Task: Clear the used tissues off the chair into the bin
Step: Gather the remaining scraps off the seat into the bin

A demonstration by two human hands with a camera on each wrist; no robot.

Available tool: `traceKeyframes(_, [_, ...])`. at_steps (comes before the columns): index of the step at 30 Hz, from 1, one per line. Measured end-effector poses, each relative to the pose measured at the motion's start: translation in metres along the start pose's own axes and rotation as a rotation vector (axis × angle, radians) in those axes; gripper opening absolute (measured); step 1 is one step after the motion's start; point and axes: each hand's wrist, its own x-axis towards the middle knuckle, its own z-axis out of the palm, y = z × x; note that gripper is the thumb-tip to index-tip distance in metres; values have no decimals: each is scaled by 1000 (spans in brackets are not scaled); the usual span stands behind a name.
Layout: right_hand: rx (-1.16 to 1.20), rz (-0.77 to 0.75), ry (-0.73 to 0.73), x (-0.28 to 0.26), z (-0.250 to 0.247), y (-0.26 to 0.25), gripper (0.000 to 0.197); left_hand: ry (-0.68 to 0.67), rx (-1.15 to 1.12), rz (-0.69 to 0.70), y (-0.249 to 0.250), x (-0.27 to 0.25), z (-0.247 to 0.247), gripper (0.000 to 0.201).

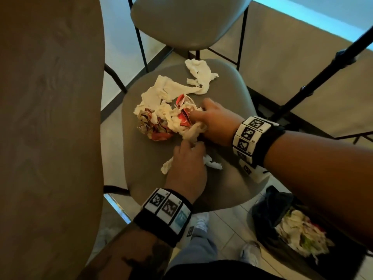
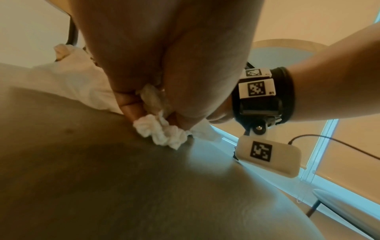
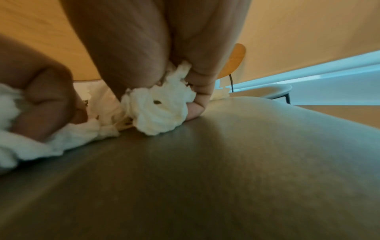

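On the grey chair seat [image 1: 226, 184] lies a heap of crumpled white tissues [image 1: 161, 93] mixed with red printed wrappers [image 1: 159, 130]. My left hand [image 1: 186, 166] is curled round a small white tissue wad [image 2: 162, 134] at the seat's front middle. To its right, my right hand [image 1: 212, 122] grips another white tissue clump [image 3: 158, 107] at the heap's right edge. A separate torn tissue [image 1: 199, 73] lies at the seat's far edge. The black-lined bin [image 1: 268, 207] stands on the floor at lower right, holding tissues [image 1: 300, 233].
A wooden table top [image 1: 48, 118] runs along the left, close to the chair. A second grey chair [image 1: 181, 21] stands beyond. Black tripod legs [image 1: 323, 77] cross at the right. My shoes [image 1: 201, 221] are on the tiled floor between chair and bin.
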Motion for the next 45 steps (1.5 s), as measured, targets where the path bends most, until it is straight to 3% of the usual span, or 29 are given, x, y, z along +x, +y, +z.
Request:
traceKeyframes(7, [244,73,84,-14,-7,12,11,29,-55,-7,2,-3,-14,21])
traceKeyframes(16, [596,209,279,-72,-36,23,14,230,-148,110,25,-41,-51,14])
traceKeyframes(21, [687,229,323,-99,-43,22,15,334,-222,158,24,-49,-64,34])
traceKeyframes(26, [737,282,323,-119,-30,24,15,323,-213,148,27,-56,-64,29])
traceKeyframes(33, [823,316,506,-186,-35,39,17,352,-131,302,64,-73,-86,18])
traceKeyframes(38, [894,441,648,-292,-17,76,30,245,-212,536,121,-67,-72,22])
traceKeyframes(41, [933,580,699,-371,18,101,33,79,-331,614,163,-61,-26,35])
traceKeyframes(44, [1006,766,722,-442,73,127,28,-63,-316,719,212,-66,38,14])
traceKeyframes(45, [1033,847,745,-462,95,136,24,-89,-289,759,228,-67,64,14])
